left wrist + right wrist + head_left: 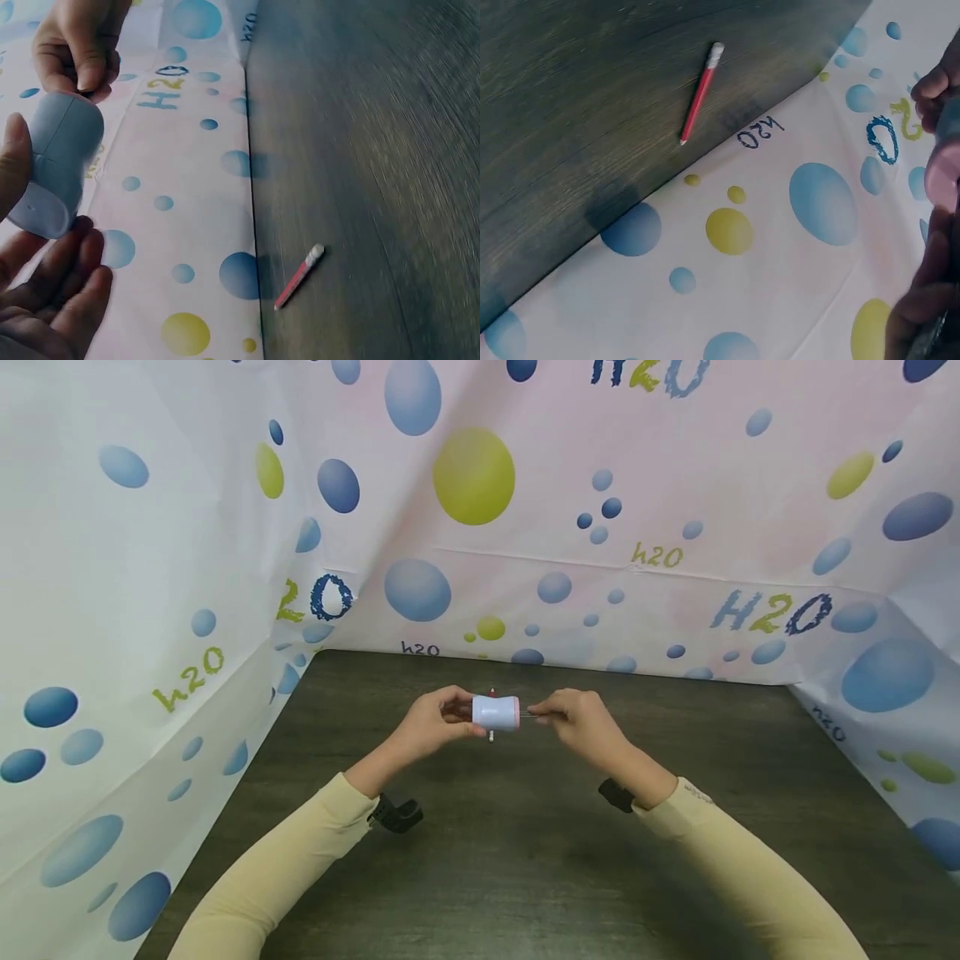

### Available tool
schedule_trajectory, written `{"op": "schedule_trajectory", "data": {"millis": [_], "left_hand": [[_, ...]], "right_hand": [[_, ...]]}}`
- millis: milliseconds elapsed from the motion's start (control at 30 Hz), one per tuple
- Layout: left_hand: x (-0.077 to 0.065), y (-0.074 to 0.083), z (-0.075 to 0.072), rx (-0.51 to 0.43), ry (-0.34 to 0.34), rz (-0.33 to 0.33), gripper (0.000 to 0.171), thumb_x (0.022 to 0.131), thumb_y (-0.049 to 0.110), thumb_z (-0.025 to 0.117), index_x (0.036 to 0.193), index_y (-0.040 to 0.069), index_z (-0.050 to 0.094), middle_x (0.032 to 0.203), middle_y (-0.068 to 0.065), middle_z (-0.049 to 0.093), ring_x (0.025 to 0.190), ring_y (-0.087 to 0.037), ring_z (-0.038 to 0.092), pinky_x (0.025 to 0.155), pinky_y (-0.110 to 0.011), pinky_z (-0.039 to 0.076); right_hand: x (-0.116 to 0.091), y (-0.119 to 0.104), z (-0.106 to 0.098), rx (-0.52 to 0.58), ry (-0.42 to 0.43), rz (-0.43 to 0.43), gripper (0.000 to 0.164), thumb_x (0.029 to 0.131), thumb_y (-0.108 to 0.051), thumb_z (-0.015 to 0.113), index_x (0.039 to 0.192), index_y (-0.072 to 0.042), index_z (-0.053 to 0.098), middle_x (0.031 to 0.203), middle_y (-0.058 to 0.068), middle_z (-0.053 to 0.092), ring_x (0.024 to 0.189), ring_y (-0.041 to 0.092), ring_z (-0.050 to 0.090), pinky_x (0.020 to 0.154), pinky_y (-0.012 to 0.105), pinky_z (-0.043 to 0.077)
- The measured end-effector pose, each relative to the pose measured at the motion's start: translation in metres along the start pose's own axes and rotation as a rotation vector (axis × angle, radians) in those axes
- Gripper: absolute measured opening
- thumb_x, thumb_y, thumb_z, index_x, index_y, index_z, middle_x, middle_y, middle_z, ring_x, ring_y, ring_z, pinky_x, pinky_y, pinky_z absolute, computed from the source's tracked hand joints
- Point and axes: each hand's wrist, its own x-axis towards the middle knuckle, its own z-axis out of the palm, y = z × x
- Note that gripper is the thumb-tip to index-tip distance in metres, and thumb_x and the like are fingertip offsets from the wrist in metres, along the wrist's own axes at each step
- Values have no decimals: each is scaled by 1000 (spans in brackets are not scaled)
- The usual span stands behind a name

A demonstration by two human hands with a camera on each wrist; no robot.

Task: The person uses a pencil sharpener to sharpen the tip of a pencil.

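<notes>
A small light blue cylinder (493,713), slightly waisted and with a pink end, is held above the dark table (480,860). My left hand (437,720) grips it at its left end, thumb on the near side and fingers on the far side. At the pink end, which shows in the right wrist view (941,174), my right hand (581,720) pinches a thin pale rod (527,716) that reaches to the cylinder. What kind of thing the cylinder is I cannot tell. Beyond it, a red pencil (698,94) with a white eraser end lies on the table, partly hidden in the head view.
A white sheet (637,510) printed with blue and green dots and "H2O" lettering stands behind the table and along both sides. Black straps with small devices (401,816) sit on both wrists, below pale yellow sleeves (292,852).
</notes>
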Motion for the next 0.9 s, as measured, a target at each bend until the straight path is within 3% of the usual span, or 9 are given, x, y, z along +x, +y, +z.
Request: {"op": "schedule_trajectory", "data": {"millis": [100,233,300,367,533,700,800,900], "left_hand": [[-2,-1,2,65,38,80,47,84,11,84,125,-1,65,129,-21,70,116,-34,70,100,-45,59],[-4,-2,5,186,66,196,52,78,11,88,125,1,68,126,-18,72,117,-33,70,104,-47,57],[-4,-3,7,225,68,242,54,76,11,90,125,1,68,126,-16,72,118,-33,70,104,-47,57],[-4,-3,9,243,66,276,54,76,10,90,125,1,68,126,-17,72,119,-34,69,105,-47,57],[-2,-1,11,243,53,298,53,79,4,87,125,0,62,130,-19,67,122,-37,66,107,-50,55],[-2,1,10,207,15,285,65,80,3,86,136,1,55,137,-20,62,128,-37,62,110,-48,53],[-1,0,9,77,-31,241,75,82,4,84,147,2,48,144,-22,57,133,-38,58,112,-45,52],[0,-1,7,-115,-48,183,69,90,3,76,151,1,44,147,-27,53,136,-41,56,113,-44,51]], "right_hand": [[4,0,-6,89,-122,134,16,92,3,70,105,4,78,99,20,79,82,25,74,68,33,61],[11,7,-13,294,-332,364,21,97,-3,67,113,8,75,102,23,78,85,20,73,72,29,60],[12,12,-16,377,-403,450,24,98,-4,65,116,11,72,103,24,77,90,18,74,78,29,62],[11,16,-17,408,-435,480,26,99,-5,64,119,11,70,105,25,77,91,18,74,81,32,62],[3,15,-14,304,-374,374,27,99,-11,67,120,5,72,113,22,76,100,27,74,86,45,63],[-6,9,-8,133,-206,252,24,93,-11,74,114,0,75,110,19,77,94,29,74,78,39,62],[-11,6,-5,25,-83,144,20,89,-6,76,108,-1,78,104,17,78,84,25,74,69,33,61],[-13,4,-2,-42,15,31,19,85,-1,78,103,0,79,98,16,78,80,25,73,65,31,59]]}}
